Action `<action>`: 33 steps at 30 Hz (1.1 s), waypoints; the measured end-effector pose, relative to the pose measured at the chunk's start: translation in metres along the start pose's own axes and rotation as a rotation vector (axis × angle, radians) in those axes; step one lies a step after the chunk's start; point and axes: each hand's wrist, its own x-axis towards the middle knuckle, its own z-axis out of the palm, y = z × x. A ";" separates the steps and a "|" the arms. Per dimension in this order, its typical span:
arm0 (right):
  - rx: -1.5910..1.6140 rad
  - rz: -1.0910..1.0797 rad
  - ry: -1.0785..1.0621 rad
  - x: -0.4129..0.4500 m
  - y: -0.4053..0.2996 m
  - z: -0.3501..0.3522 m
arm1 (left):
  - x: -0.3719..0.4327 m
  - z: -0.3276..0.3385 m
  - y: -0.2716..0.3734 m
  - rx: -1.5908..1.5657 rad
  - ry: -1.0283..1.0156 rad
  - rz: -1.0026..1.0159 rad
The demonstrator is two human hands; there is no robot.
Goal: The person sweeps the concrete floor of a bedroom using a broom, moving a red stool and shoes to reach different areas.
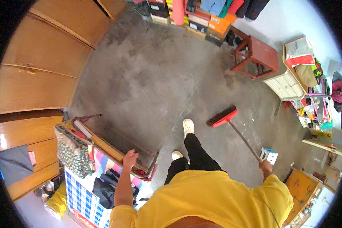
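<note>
My right hand (265, 166) is closed around the handle end of a push broom (244, 138), out to my right. The broom has a red head (225, 118) with dark bristles, which rest on the grey concrete floor (148, 85). My left hand (130, 159) holds nothing and hovers over or beside the curved end rail (107, 146) of a bed; whether it touches the rail cannot be made out. Its fingers are loosely bent and a little apart. Below me, my feet are in cream clogs (188, 126), the right one ahead of the left.
Wooden cupboards (40, 57) line the left side. Folded cloth (74, 151) lies on the bed (82, 193). Shoe boxes (198, 25) are stacked at the far wall. A red-brown wooden stool (262, 54) and a white cabinet (286, 82) stand right; a small blue-white stool (269, 155) is by the broom handle.
</note>
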 end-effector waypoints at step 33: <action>1.036 -0.739 -1.096 -0.012 -0.495 -0.241 | 0.089 -0.206 0.458 -0.343 -0.633 0.253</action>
